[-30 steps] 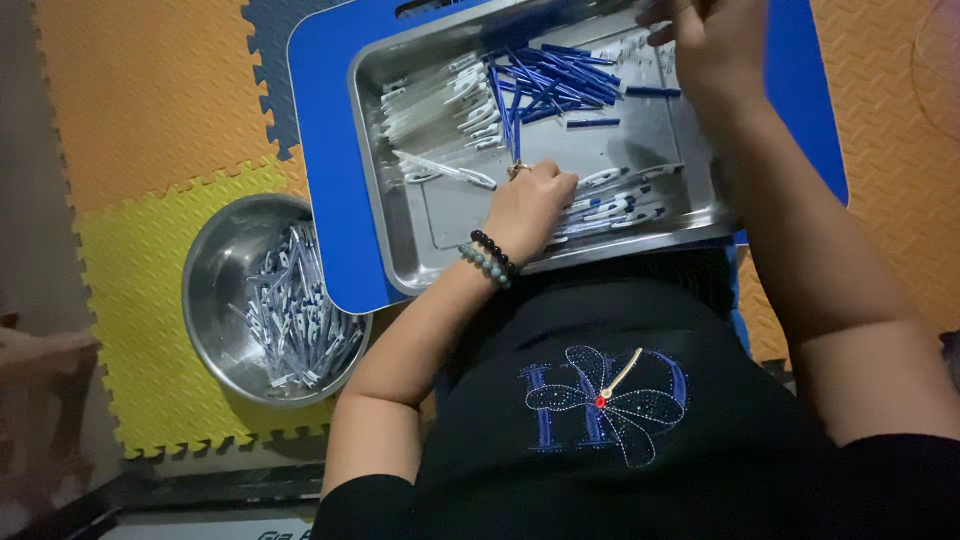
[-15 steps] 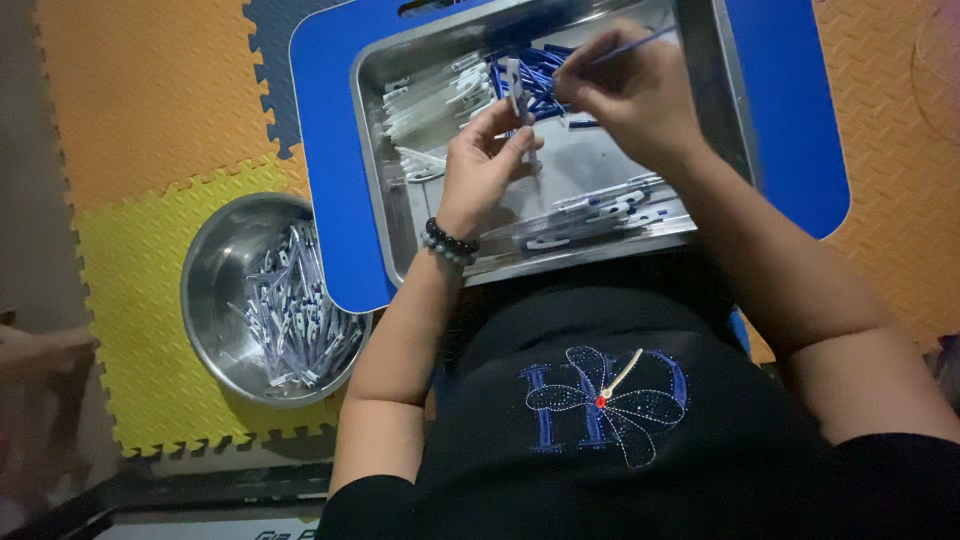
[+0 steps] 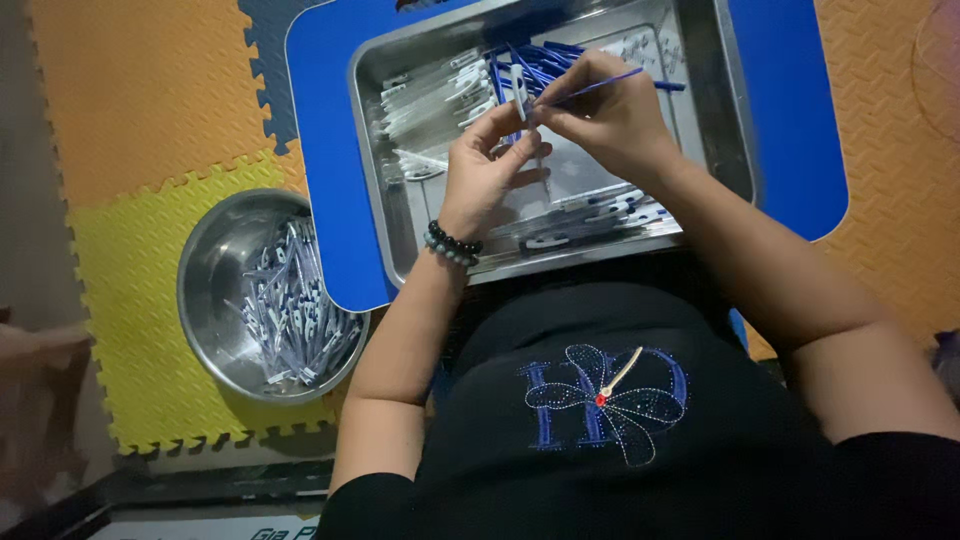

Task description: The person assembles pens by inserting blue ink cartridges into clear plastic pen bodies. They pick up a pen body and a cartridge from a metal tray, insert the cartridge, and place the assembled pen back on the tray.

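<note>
Overhead, both hands meet above a steel tray [image 3: 720,120]: left hand [image 3: 487,165] pinches a clear pen barrel [image 3: 520,95], right hand [image 3: 610,110] grips a thin blue refill [image 3: 600,87].

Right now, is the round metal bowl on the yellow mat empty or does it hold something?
Not empty. The round metal bowl holds a loose pile of pens, white with blue, lying across its bottom; part of the bare steel is visible on the left.

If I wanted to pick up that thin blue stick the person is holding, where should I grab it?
Probably near its middle, pinched from the sides with two fingertips. The thin blue rod is long, very slim, and slants up to the right from the right hand, so its free far end is open. The left hand holds a clear pen barrel.
</note>
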